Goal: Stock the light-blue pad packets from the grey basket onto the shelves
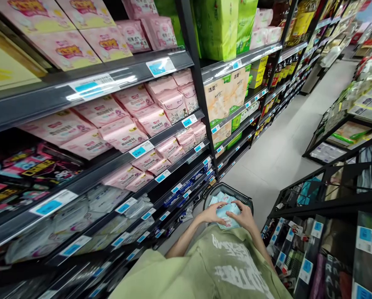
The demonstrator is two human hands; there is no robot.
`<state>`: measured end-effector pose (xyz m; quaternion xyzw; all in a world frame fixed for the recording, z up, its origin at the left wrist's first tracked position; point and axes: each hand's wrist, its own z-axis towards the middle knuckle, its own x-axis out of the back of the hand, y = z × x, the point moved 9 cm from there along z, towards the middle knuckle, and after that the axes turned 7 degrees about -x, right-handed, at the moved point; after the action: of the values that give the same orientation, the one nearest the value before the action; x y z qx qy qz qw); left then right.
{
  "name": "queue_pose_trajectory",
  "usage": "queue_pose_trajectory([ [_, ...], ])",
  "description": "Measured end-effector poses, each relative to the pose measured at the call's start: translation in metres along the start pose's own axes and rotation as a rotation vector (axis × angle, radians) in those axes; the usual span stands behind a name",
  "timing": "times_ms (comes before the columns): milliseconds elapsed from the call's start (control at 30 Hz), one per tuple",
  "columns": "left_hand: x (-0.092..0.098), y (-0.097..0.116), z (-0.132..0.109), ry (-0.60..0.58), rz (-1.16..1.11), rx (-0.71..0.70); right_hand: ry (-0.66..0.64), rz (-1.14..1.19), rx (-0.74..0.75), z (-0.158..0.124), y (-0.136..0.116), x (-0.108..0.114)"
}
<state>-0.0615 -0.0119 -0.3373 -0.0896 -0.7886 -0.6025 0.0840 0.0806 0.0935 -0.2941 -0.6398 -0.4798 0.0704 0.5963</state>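
Basket right of shelves

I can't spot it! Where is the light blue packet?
In the head view, the light blue packet sits low and centre, between the left hand and right hand, just above the dark basket on the floor.

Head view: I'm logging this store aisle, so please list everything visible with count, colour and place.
pink packs: many, pink, left shelves
green packs: several, green, top shelf at centre
price tags: many, blue and white, shelf edges
bottles: several, dark, far shelves
basket: one, dark, on the floor ahead
pale blue pack: one, pale blue, held over the basket
rack: one, black, right
shirt: one, green, bottom centre
left hand: on the pack
right hand: on the pack
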Motion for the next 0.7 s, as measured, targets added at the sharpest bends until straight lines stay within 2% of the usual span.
queue_pose_trajectory([
  [100, -0.014, -0.013, 0.0, 0.01, 0.151, 0.027, -0.078, -0.068, 0.038, 0.003, 0.002, -0.016],
  [167, -0.019, -0.019, 0.003, 0.05, 0.202, -0.006, -0.119, -0.082, 0.061, 0.005, 0.005, -0.026],
  [267, -0.005, -0.022, 0.007, 0.163, 0.272, -0.11, -0.106, -0.028, 0.101, 0.007, 0.007, -0.03],
  [333, 0.023, -0.025, 0.008, 0.269, 0.328, -0.144, -0.064, 0.032, 0.123, 0.009, 0.009, -0.025],
  [400, 0.064, -0.032, 0.007, 0.394, 0.387, -0.122, -0.016, 0.081, 0.109, 0.01, 0.014, -0.017],
  [567, 0.182, -0.051, -0.009, 0.701, 0.527, 0.023, 0.072, 0.136, -0.003, 0.005, 0.037, 0.001],
  [633, 0.219, -0.059, -0.019, 0.786, 0.57, 0.097, 0.07, 0.145, -0.027, 0.001, 0.043, 0.004],
  [700, 0.249, -0.068, -0.031, 0.85, 0.603, 0.18, 0.068, 0.159, -0.045, -0.003, 0.047, 0.007],
])
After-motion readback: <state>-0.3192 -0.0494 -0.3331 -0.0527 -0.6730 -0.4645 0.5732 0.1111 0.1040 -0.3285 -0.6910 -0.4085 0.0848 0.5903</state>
